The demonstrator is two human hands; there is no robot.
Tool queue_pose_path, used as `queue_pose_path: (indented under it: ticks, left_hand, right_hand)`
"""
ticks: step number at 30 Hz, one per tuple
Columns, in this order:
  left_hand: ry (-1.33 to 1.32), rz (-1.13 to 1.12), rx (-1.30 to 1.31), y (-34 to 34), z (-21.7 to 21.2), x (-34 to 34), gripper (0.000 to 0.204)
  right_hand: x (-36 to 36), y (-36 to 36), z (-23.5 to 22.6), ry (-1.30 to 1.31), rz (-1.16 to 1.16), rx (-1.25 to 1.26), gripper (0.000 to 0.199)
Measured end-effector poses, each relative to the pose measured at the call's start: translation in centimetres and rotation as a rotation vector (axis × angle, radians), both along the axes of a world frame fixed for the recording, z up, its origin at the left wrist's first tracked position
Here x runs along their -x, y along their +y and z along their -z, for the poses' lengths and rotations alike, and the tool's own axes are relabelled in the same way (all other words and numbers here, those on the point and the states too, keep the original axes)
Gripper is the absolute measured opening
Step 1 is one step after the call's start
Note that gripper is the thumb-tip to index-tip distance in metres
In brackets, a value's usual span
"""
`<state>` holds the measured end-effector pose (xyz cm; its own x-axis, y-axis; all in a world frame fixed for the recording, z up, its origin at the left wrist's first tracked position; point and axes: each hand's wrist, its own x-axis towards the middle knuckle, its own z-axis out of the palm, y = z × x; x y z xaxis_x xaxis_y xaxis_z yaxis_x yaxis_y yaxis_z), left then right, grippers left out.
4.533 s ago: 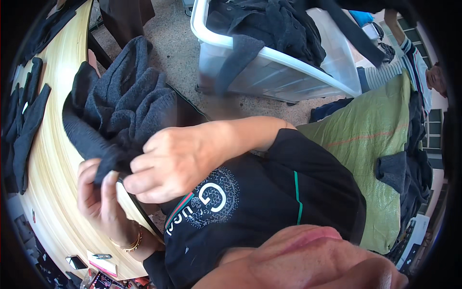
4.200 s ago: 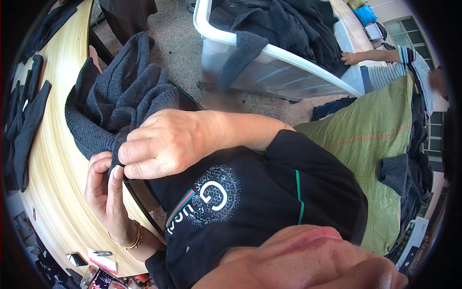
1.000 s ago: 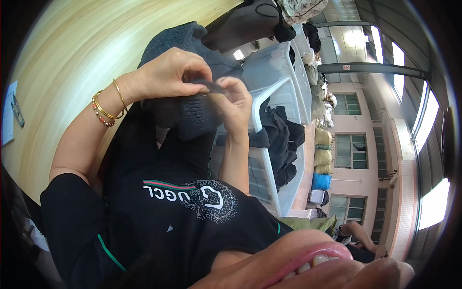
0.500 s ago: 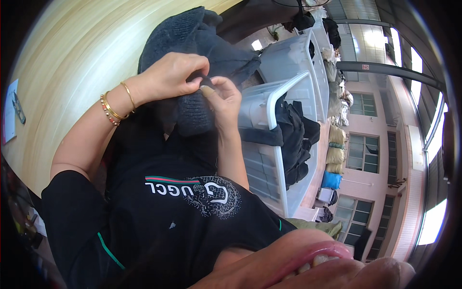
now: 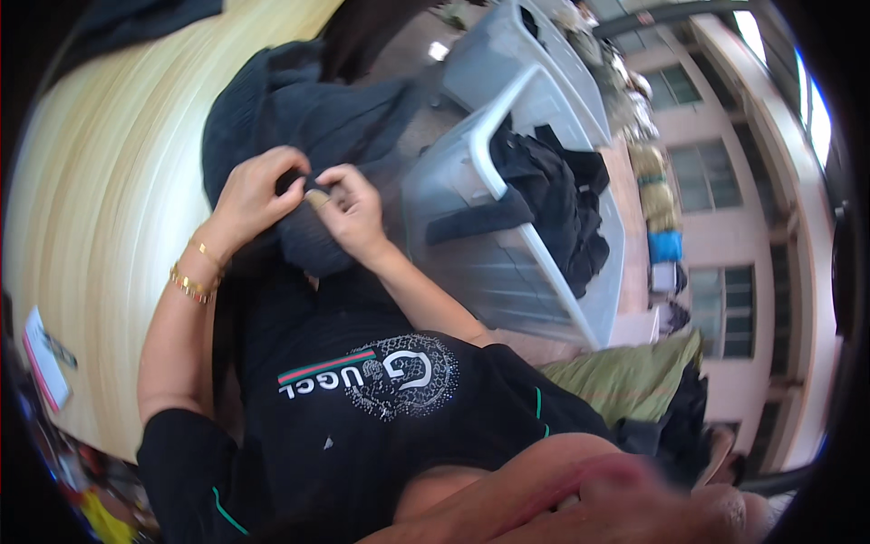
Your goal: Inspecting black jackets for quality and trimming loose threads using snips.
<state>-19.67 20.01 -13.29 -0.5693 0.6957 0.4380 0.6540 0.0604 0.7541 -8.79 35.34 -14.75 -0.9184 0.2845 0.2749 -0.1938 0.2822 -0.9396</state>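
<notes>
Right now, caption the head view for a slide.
Left hand and right hand hold a dark garment near a bin of clothes.

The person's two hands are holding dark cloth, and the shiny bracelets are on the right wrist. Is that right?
Not quite! The shiny bracelets are on the left wrist, not the right one, as the head view shows. The rest is right: the left hand and the right hand are holding dark cloth.
</notes>
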Motion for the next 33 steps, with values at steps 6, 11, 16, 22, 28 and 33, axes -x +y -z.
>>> queue_pose_path:
  ticks: [6,11,16,22,28,33]
  left_hand:
    - [0.098,0.055,0.008,1.7,-2.2,-0.2,0.011]
    - [0.202,0.064,0.034,1.4,-2.0,-0.8,0.011]
    - [0.341,0.058,-0.048,1.7,-2.9,-1.5,0.017]
    - [0.269,0.138,-0.074,1.3,-2.1,-0.2,0.015]
    - [0.228,0.180,-0.070,0.9,-2.1,0.4,0.010]
    - [0.229,0.181,-0.080,0.8,-2.2,0.3,0.009]
  right_hand:
    - [-0.6,1.0,-0.6,0.146,0.090,-0.176,0.018]
    - [-0.9,0.4,-0.4,0.200,0.119,-0.155,0.019]
    - [-1.7,0.4,-1.3,0.158,0.060,-0.010,0.022]
    - [-1.3,-0.3,-1.2,0.129,0.017,0.045,0.020]
    - [-1.2,-1.3,-0.9,0.213,0.099,-0.124,0.025]
    - [-1.4,-1.5,-0.6,0.188,0.094,-0.137,0.028]
